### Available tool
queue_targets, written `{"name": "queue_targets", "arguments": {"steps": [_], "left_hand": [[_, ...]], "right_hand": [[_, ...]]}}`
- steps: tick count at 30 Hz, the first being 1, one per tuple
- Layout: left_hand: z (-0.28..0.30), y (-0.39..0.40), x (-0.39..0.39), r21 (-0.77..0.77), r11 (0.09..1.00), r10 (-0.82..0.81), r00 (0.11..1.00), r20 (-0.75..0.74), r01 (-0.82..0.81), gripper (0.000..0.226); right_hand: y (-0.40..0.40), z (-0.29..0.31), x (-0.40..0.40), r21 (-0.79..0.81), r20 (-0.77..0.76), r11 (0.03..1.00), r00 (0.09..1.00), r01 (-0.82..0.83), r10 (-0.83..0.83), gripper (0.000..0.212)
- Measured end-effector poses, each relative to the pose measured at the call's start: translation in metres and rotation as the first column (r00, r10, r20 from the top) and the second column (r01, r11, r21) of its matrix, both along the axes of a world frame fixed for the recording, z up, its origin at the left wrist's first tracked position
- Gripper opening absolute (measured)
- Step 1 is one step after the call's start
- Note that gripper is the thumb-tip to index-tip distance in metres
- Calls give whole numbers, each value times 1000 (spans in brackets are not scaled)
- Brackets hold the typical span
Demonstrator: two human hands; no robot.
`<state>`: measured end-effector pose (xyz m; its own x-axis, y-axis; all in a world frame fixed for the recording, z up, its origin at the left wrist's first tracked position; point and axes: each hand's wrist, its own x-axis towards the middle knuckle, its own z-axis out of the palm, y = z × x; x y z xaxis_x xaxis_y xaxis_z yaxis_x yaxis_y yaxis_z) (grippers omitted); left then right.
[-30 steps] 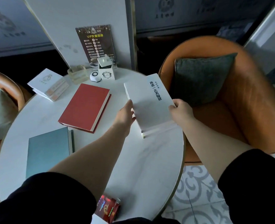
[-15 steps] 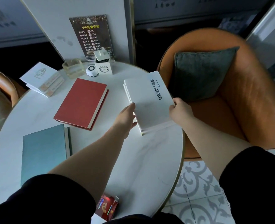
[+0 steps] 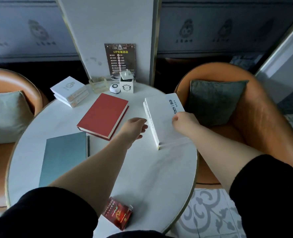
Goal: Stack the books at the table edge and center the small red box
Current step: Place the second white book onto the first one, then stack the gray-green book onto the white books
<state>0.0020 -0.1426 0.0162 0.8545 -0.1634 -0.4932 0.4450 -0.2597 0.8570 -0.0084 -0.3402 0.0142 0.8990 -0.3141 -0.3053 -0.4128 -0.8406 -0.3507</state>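
**Books spread, box at near edge**

On our round table [image 3: 159, 177] lie a teal book [image 3: 63, 157], a red book [image 3: 103, 115] and, near us, the small red box [image 3: 118, 214]. Our left hand [image 3: 135, 127] hangs loose; our right hand [image 3: 185, 121] presses the white book [image 3: 161, 121].

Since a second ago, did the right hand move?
Yes. The right hand slid from the white book's right edge onto its cover, toward the red book.
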Motion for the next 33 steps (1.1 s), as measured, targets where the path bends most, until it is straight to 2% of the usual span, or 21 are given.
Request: {"name": "queue_targets", "arguments": {"steps": [4,11,15,17,20,22,25,29,33], "left_hand": [[5,41,-13,25,999,23,999,24,-24,24],[-10,144,-31,128,979,158,987,16,-159,21],[-24,214,-41,315,894,296,948,120,-319,14],[-31,245,-45,400,832,360,923,137,-384,23],[-54,287,-49,484,773,432,899,72,-411,55],[-66,302,-57,485,777,448,894,22,-401,61],[-73,305,-66,434,830,404,914,-36,-349,53],[-84,303,-70,384,855,390,920,-35,-348,37],[-82,309,-71,311,872,413,909,-51,-379,37]], "right_hand": [[50,13,-1,-10,-19,993,993,-118,118,20],[148,-3,-4,58,-101,942,937,-330,335,24],[208,-19,-6,98,-175,906,889,-412,423,20],[232,-32,-8,103,-222,890,862,-445,456,24],[263,-49,-11,135,-283,884,838,-447,467,36],[281,-62,-13,171,-315,895,838,-413,447,47],[298,-77,-15,214,-334,912,851,-350,405,55],[315,-90,-15,314,-326,910,869,-271,372,31],[323,-89,-13,354,-318,912,891,-206,324,29]]}}
